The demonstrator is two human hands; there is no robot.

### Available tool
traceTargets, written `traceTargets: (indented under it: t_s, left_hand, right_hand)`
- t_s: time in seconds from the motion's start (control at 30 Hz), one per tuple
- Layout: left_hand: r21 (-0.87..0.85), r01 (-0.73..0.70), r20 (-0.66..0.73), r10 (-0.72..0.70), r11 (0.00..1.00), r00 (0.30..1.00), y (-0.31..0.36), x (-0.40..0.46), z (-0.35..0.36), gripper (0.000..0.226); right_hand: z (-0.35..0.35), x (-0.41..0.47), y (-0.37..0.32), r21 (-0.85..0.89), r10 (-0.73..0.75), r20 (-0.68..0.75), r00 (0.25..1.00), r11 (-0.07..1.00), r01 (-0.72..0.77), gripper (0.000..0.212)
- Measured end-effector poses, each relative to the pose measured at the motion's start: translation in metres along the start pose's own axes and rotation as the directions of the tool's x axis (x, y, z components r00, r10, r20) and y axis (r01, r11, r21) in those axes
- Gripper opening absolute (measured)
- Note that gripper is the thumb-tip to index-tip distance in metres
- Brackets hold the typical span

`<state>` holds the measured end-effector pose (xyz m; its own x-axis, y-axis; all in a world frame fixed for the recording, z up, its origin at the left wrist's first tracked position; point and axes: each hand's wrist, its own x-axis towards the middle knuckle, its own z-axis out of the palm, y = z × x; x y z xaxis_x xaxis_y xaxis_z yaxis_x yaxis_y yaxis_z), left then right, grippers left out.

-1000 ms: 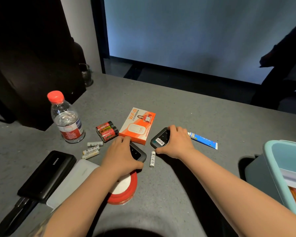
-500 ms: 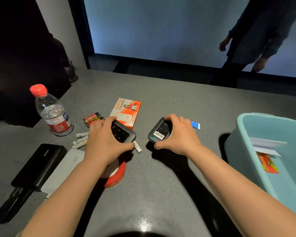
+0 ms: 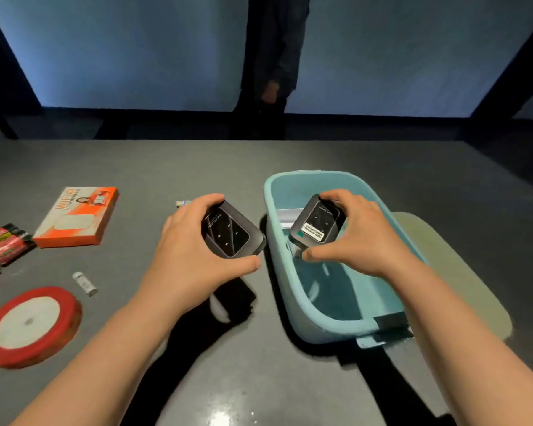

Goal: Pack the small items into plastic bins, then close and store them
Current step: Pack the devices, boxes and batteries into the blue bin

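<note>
My left hand (image 3: pixel 191 259) grips a small black pocket device (image 3: pixel 233 233) above the grey table, just left of the light blue plastic bin (image 3: pixel 308 321). My right hand (image 3: pixel 354 238) grips a second black device with a white label (image 3: pixel 316 227) and holds it over the bin's open inside. Both devices are off the table. A pale lid (image 3: pixel 462 272) lies flat under and to the right of the bin.
On the table's left lie an orange WiFi box (image 3: pixel 77 216), a pack of red batteries (image 3: pixel 5 242), loose white batteries (image 3: pixel 85 284) and a red ribbon spool (image 3: pixel 28 324). A person (image 3: pixel 271 66) stands beyond the table's far edge.
Both hands lifted their devices off the table and carried them right; the right one now hangs over the bin. My view swung right, so the bottle and power bank left the frame.
</note>
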<state>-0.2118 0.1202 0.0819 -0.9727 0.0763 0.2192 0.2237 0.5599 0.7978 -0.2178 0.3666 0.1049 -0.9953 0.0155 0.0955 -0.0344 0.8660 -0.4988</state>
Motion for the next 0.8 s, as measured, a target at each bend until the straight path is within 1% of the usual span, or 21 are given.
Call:
traceTargets:
  t_s: [0.07, 0.13, 0.23, 0.33, 0.43, 0.57, 0.67, 0.8]
  left_hand:
    - [-0.024, -0.026, 0.019, 0.026, 0.999, 0.999, 0.017, 0.005, 0.022, 0.093]
    - [-0.047, -0.051, 0.041, 0.053, 0.998, 0.998, 0.031, 0.01, 0.043, 0.092]
    - [-0.035, -0.083, 0.072, 0.085, 0.996, 0.994, 0.045, 0.016, 0.07, 0.095]
    - [0.007, -0.097, 0.052, 0.096, 0.995, 0.994, 0.051, 0.023, 0.088, 0.096]
    - [0.063, -0.099, 0.013, 0.099, 0.993, 0.995, 0.052, 0.031, 0.099, 0.097]
    - [0.186, -0.119, 0.023, 0.117, 0.975, 0.993, 0.049, 0.039, 0.112, 0.094]
    - [0.245, -0.118, 0.031, 0.114, 0.962, 0.993, 0.045, 0.043, 0.117, 0.09]
    - [0.323, -0.144, 0.053, 0.134, 0.935, 0.99, 0.041, 0.046, 0.118, 0.087]
  right_hand:
    - [-0.014, -0.005, 0.029, -0.054, 0.036, 0.006, 0.999, 0.998, -0.035, 0.094]
    - [-0.022, -0.007, 0.05, -0.098, 0.034, 0.047, 0.998, 0.995, -0.03, 0.095]
    - [-0.026, -0.004, 0.069, -0.141, -0.027, 0.12, 0.992, 0.989, 0.044, 0.094]
    - [-0.022, 0.006, 0.079, -0.229, -0.108, 0.213, 0.971, 0.961, 0.157, 0.095]
    - [-0.013, 0.02, 0.084, -0.298, -0.153, 0.358, 0.921, 0.916, 0.268, 0.096]
    - [0.002, 0.04, 0.085, -0.352, -0.162, 0.55, 0.819, 0.844, 0.403, 0.093]
    - [0.009, 0.049, 0.089, -0.364, -0.16, 0.631, 0.759, 0.803, 0.472, 0.095]
    - [0.016, 0.052, 0.093, -0.414, -0.134, 0.679, 0.721, 0.741, 0.528, 0.096]
